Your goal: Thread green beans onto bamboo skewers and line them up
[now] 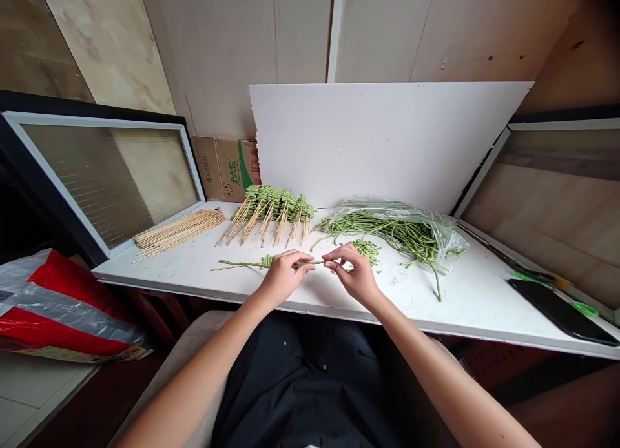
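My left hand [285, 274] and my right hand [353, 272] are close together over the front of the table, fingertips pinching a long green bean [317, 262] stretched between them. Left of my left hand, a folded piece of bean [267, 261] and a straight bean end [237, 263] stick out. A thin bamboo skewer [223, 268] runs out below that end; my fingers hide whether it passes through the bean. Just behind my right hand lies a small heap of cut bean pieces [369, 249], partly covered by the hand.
Bundles of bean-threaded skewers [278, 206] lie at the back, left of a plastic bag [438, 225] of long beans [372, 226]. Bare skewers [179, 232] are piled at left. A white board [387, 138] and cardboard box [225, 170] stand behind; a black phone [562, 310] lies right.
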Tool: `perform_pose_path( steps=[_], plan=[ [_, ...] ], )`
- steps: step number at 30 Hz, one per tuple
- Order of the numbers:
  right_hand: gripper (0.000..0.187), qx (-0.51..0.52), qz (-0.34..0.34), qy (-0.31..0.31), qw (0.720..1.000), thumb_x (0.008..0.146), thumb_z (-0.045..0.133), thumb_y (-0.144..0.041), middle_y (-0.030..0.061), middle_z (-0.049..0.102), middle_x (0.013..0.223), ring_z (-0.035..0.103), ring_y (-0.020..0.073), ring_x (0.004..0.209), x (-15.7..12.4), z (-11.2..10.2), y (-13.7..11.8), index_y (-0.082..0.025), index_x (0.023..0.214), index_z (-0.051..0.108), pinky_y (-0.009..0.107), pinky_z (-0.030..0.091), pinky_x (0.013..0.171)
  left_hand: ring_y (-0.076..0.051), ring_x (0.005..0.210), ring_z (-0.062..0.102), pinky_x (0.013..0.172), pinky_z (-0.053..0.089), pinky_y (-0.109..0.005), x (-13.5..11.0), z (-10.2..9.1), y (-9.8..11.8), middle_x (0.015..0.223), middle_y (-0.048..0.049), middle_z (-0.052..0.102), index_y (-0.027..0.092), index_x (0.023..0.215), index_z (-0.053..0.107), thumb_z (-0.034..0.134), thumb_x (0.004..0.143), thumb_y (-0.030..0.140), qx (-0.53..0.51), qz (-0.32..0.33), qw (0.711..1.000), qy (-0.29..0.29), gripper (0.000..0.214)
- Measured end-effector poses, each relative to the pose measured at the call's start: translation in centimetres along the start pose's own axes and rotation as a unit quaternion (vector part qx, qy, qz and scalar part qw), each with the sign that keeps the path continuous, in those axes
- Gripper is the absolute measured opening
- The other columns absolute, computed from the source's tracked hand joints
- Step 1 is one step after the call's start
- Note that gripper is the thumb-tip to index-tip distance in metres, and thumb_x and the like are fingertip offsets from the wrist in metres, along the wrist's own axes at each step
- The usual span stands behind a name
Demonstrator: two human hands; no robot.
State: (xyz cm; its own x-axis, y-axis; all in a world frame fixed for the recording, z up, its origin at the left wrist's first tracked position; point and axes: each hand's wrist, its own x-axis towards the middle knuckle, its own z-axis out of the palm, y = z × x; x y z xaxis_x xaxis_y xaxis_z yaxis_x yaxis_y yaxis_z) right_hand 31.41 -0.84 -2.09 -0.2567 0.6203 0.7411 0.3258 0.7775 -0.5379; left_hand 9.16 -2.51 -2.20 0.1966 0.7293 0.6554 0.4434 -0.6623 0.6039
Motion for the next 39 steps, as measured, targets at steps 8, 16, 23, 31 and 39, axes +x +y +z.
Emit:
perform_pose_path(
  steps=[8,16,23,31,39],
  plan=[
    [0.008,-0.049,-0.084,-0.035,0.995,0.101,0.071,-0.029,0.0073,0.074,0.09,0.061,0.0273,0.091,0.1,0.1,-1.1,-0.026,0.101,0.079,0.045,0.049,0.084,-0.019,0.082,0.075,0.073,0.057,-0.028,0.0,0.2,0.3,0.092,-0.0066,0.081,0.019,0.096,0.082,0.079,0.092,0.012,0.008,0.053,0.999,0.011,0.008],
    [0.011,-0.077,-0.115,-0.01,0.99,0.1,0.068,-0.018,0.0071,0.072,0.093,0.058,0.0278,0.095,-0.2,0.6,-1.7,-0.026,0.103,0.074,0.045,0.049,0.087,-0.018,0.079,0.074,0.074,0.057,-0.028,-0.1,0.1,0.5,0.09,-0.006,0.08,0.02,0.096,0.085,0.076,0.093,0.012,0.01,0.059,0.998,0.002,0.012],
    [0.018,-0.035,-0.084,0.027,0.995,0.098,0.065,-0.015,0.0057,0.071,0.083,0.057,0.0283,0.093,-0.5,0.9,-2.1,-0.027,0.09,0.075,0.046,0.048,0.086,-0.018,0.077,0.074,0.075,0.057,-0.028,-0.2,0.1,1.6,0.086,-0.0049,0.081,0.02,0.082,0.083,0.075,0.089,0.005,-0.023,0.072,0.997,-0.012,0.018],
    [0.014,0.161,0.099,0.029,0.982,0.085,0.083,-0.04,0.0054,0.072,0.081,0.062,0.027,0.089,-1.1,2.4,-1.0,-0.027,0.079,0.08,0.044,0.048,0.087,-0.015,0.064,0.071,0.065,0.056,-0.025,0.0,0.1,1.6,0.075,-0.0043,0.079,0.017,0.074,0.081,0.07,0.085,-0.001,-0.09,0.044,0.995,-0.003,0.023],
    [0.021,0.296,0.221,0.003,0.929,0.079,0.087,-0.042,0.0053,0.07,0.088,0.064,0.0224,0.084,-1.8,3.3,-1.0,-0.023,0.079,0.076,0.039,0.054,0.079,-0.013,0.059,0.067,0.059,0.056,-0.024,-0.2,0.4,0.9,0.073,-0.0051,0.077,0.016,0.077,0.081,0.066,0.085,0.005,-0.138,0.007,0.99,-0.022,0.02]
  ],
)
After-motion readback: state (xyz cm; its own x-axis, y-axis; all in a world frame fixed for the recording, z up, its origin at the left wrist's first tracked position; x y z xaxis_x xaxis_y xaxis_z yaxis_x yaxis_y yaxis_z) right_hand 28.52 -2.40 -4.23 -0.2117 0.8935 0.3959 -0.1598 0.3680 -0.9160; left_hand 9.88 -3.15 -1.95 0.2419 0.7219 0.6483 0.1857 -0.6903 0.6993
